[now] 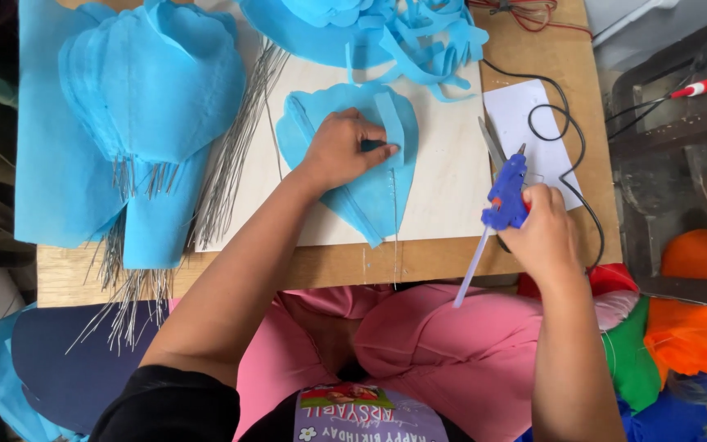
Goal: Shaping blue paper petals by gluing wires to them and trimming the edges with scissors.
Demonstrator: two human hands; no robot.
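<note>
Wooden table [321, 266], left hand [341, 151] pressing blue petal [370, 192], wire partly hidden

My left hand [344, 151] presses on the petal piece [370, 176], which lies on the board [443, 188] mid-table. Finished petals [153, 82] and wire bundle [235, 147] lie left of it. My right hand [543, 237] holds the glue gun [505, 196] right of it, over the paper sheet [525, 110].
</note>
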